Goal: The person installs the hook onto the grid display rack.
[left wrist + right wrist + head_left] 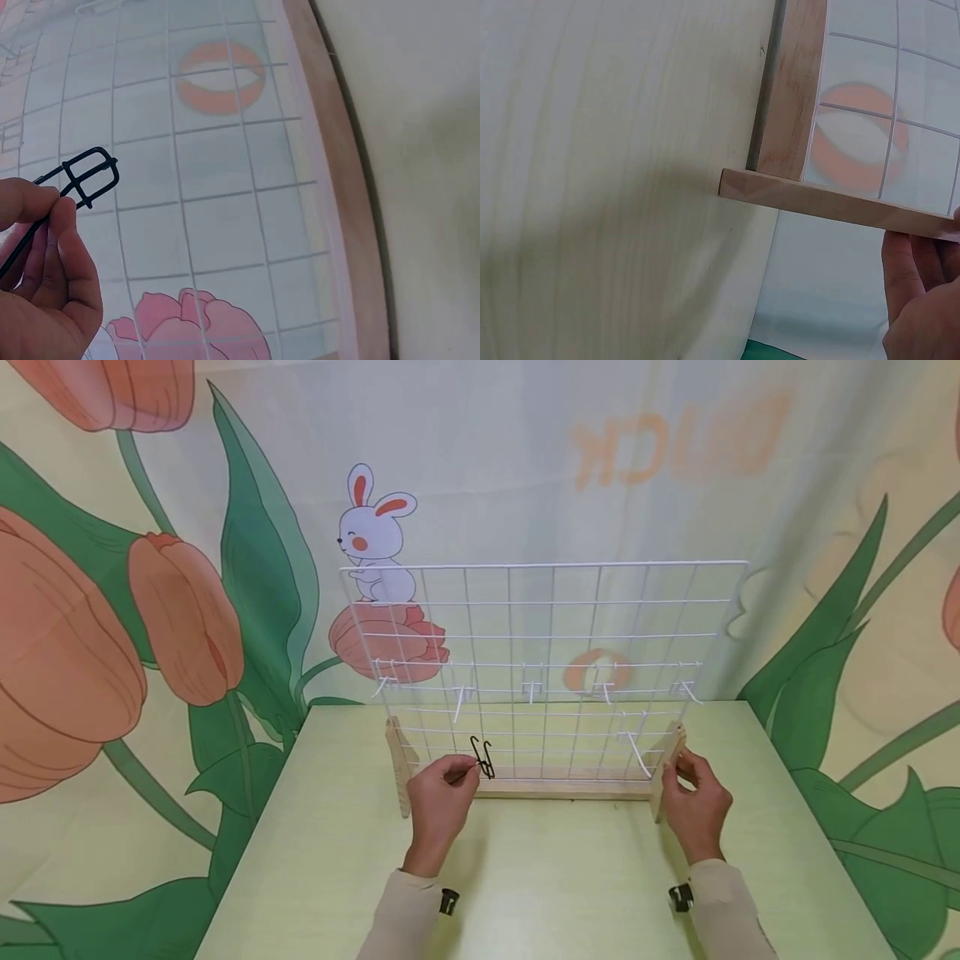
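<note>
My left hand pinches a small black wire hook between thumb and fingertips, in front of the lower left of a white wire grid. In the left wrist view, the rounded looped end of the black hook points away from the fingers. My right hand grips the right wooden side piece of the grid's stand. Its fingers lie against the outer face of that wood in the right wrist view. The grid stands upright on a wooden base bar.
Several white hooks, such as the middle one, hang in a row across the grid. One more white hook sits lower right, sticking out forward. A left wooden side piece stands on the pale table. Behind hangs a printed curtain.
</note>
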